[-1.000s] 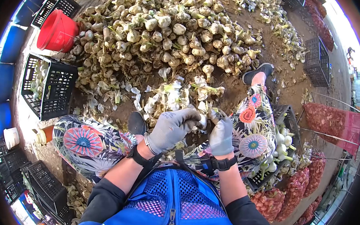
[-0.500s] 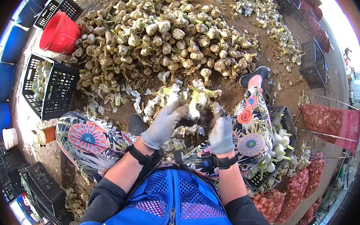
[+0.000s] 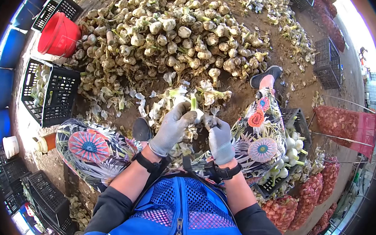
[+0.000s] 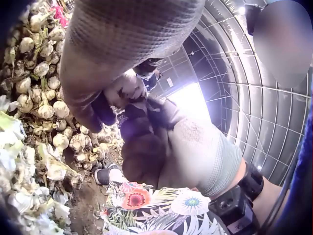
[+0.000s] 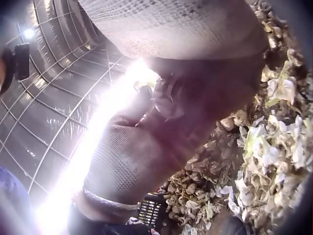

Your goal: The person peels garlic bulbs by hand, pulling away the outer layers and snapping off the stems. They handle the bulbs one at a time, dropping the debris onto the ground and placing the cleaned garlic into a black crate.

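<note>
Gloved in grey, my left hand (image 3: 170, 127) holds a garlic bulb (image 3: 198, 114) with its green stem (image 3: 193, 101) pointing away from me. My right hand (image 3: 220, 139), also gloved, has its curled fingers and thumb on the bulb's right side, by a scrap of dull skin (image 3: 214, 110). In the left wrist view the pale bulb (image 4: 128, 89) shows between the two gloves, partly hidden by dark, soiled fingertips. Seen from the right wrist, the bulb (image 5: 167, 100) is in shadow between the hands. Peeled white skins (image 3: 178, 99) lie on the ground just beyond them.
A large heap of garlic bulbs (image 3: 171, 34) lies ahead. At left stand a red bucket (image 3: 59, 34) and a black crate (image 3: 62, 94) with garlic. Another crate (image 3: 299, 120), holding cleaned white bulbs, is beside the right leg. Red net sacks (image 3: 313, 187) lie behind it.
The left hand has turned the garlic bulb, raising its stem into view. The right hand has moved left, from slightly apart to right against the bulb.
</note>
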`<state>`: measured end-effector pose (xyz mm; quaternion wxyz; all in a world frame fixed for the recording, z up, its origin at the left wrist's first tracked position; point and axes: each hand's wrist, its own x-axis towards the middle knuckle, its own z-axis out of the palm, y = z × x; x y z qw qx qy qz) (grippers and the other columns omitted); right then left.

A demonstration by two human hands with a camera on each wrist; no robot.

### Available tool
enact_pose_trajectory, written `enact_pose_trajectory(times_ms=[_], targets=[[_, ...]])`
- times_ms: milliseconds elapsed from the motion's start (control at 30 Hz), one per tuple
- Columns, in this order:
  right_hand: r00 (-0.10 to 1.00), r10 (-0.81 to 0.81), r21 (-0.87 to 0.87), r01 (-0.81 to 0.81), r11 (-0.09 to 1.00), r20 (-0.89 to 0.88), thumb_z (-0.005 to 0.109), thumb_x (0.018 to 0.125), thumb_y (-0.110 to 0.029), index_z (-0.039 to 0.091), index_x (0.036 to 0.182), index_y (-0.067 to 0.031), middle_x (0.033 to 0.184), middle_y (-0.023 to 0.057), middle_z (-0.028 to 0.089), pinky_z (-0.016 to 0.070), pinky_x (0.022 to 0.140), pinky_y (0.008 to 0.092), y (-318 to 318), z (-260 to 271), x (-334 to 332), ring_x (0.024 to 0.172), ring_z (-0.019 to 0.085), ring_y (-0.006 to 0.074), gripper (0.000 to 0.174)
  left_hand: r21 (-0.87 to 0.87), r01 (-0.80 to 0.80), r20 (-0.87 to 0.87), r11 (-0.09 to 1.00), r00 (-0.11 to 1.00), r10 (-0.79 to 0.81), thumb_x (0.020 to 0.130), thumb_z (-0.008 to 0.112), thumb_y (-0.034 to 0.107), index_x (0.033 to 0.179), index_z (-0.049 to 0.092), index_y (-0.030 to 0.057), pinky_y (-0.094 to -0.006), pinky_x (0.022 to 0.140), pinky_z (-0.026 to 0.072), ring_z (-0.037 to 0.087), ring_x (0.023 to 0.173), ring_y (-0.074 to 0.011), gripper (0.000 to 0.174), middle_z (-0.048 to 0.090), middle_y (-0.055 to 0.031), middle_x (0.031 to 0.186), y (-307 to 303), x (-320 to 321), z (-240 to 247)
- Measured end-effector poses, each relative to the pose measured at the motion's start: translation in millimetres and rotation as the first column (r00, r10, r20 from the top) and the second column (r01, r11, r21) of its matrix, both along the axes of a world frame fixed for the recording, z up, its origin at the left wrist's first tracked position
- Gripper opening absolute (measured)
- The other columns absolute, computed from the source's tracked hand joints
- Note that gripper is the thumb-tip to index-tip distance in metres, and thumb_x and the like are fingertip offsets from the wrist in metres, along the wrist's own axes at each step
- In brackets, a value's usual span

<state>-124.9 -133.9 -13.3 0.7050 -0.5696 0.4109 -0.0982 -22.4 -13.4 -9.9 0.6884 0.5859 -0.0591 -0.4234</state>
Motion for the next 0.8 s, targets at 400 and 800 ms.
enact_pose_trajectory(times_ms=[400, 800], targets=[[0.935, 0.325, -0.104, -0.341, 0.935, -0.142, 0.057, 0.095, -0.009, 0.07, 0.095, 0.0015, 0.071, 0.0014, 0.065, 0.0428, 0.057, 0.0265, 11, -29, -20, 0.066, 0.058, 0.0084, 0.017, -0.307, -0.423, -0.491, 0.853, 0.838, 0.239, 0.106, 0.045, 0.016, 0.123, 0.054, -0.0008, -0.034, 0.099, 0.0497, 0.061, 0.106, -0.0193, 0.025, 0.061, -0.0094, 0.116, 5, 17, 0], [0.957, 0.271, -0.173, -0.286, 0.943, -0.103, 0.058, 0.096, -0.014, 0.071, 0.107, -0.0016, 0.073, 0.0013, 0.064, 0.0443, 0.061, 0.0238, 5, 6, 15, 0.066, 0.055, 0.0073, 0.021, -0.036, -0.266, -0.228, 0.963, 0.941, 0.252, 0.101, 0.054, 0.019, 0.112, 0.06, 0.0021, -0.0298, 0.092, 0.0495, 0.062, 0.09, -0.014, 0.021, 0.064, -0.0053, 0.098, 9, 7, -2]])
